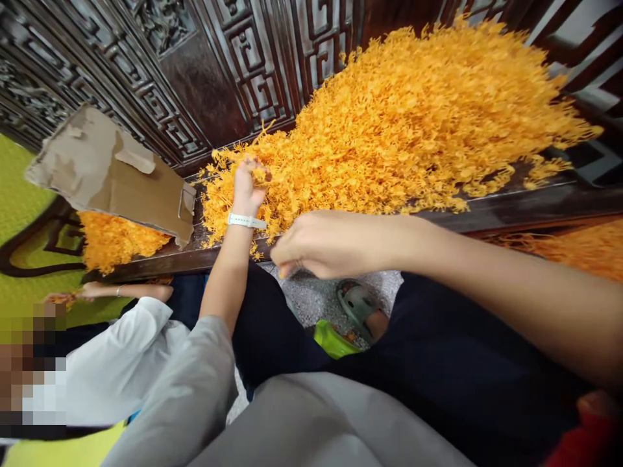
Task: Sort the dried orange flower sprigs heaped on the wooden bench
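A long heap of small orange, flower-like pieces with thin stems (413,117) lies on a dark wooden bench (511,206). My left hand (249,181), with a pale band at its wrist, is at the heap's left end. Its fingers are curled, and orange bits show between them. In front of the heap, above the floor, hangs my right hand (311,245), slightly blurred. Its fingers are bent inward and pressed together; what they hold, if anything, is hidden.
A worn cardboard box (146,188) stands left of the heap, with more orange pieces (121,240) beyond it. A co-worker in a white shirt (121,363) sits at left. Carved wood panels (204,84) rise behind. Below are a green plastic object (333,340) and a clog (359,305).
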Motion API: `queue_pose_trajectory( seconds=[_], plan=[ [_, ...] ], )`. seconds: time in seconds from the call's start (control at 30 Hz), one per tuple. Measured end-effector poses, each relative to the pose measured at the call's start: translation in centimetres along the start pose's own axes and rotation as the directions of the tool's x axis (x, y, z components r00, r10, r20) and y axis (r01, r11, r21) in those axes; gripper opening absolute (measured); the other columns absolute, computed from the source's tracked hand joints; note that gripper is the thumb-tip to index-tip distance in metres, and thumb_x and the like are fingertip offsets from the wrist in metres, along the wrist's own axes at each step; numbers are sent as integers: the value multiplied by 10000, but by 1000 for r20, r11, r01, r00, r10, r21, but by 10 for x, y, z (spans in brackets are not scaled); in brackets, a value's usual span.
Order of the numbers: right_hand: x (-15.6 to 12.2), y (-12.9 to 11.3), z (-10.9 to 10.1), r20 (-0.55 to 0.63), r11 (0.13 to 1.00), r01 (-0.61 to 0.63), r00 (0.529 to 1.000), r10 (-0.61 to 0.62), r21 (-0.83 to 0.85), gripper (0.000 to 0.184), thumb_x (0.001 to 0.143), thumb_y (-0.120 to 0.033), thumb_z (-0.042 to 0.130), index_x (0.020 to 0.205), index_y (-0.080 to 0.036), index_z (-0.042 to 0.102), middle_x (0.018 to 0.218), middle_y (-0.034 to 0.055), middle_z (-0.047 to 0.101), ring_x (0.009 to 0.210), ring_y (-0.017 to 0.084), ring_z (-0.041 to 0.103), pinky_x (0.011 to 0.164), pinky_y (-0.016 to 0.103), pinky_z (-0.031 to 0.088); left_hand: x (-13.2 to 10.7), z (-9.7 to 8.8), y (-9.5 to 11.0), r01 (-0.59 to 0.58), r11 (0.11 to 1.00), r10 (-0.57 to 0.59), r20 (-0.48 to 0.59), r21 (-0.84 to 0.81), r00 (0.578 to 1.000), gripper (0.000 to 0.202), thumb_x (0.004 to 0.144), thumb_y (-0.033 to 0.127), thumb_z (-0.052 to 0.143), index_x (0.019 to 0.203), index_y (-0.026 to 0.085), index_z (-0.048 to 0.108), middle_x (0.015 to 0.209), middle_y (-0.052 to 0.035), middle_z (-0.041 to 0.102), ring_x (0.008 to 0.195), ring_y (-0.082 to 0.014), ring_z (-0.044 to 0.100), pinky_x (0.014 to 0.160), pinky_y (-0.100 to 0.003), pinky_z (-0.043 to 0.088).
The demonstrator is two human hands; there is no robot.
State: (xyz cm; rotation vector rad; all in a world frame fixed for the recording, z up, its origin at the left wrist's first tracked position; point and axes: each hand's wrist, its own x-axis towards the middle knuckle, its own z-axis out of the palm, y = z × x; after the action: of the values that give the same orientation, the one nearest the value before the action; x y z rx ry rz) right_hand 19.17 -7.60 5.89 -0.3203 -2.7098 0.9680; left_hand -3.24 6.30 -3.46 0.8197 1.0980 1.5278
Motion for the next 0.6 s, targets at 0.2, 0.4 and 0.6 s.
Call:
queue_pose_trajectory(
  seconds=[0.2, 0.4, 0.6],
  plan=[
    [-25, 39, -50, -597, 576, 304, 679, 427, 759, 158, 1015, -322, 712, 932, -192, 679, 950, -26, 713, 663, 32, 528, 601, 182, 402, -20, -6, 16, -140, 987, 139, 14, 82, 990, 495, 900, 712, 724, 1058, 243, 719, 692, 17, 491, 668, -139, 549, 660, -270, 447],
    [-4, 89, -23, -593, 757, -128, 542, 595, 641, 216, 883, -334, 864, 864, -209, 689, 735, 24, 686, 587, 120, 487, 485, 254, 365, -40, 21, -3, -175, 976, 167, 70, 129, 983, 580, 873, 793, 670, 1050, 245, 740, 635, 43, 418, 552, -98, 414, 581, -243, 410],
    [9, 87, -9, -468, 691, -66, 689, 554, 720, 151, 839, -183, 810, 851, -219, 664, 704, 18, 683, 611, 143, 570, 516, 261, 473, -44, 37, -21, -254, 945, 234, 116, 206, 965, 572, 874, 781, 670, 1080, 252, 740, 607, 56, 395, 521, -90, 380, 534, -238, 365]
  ],
)
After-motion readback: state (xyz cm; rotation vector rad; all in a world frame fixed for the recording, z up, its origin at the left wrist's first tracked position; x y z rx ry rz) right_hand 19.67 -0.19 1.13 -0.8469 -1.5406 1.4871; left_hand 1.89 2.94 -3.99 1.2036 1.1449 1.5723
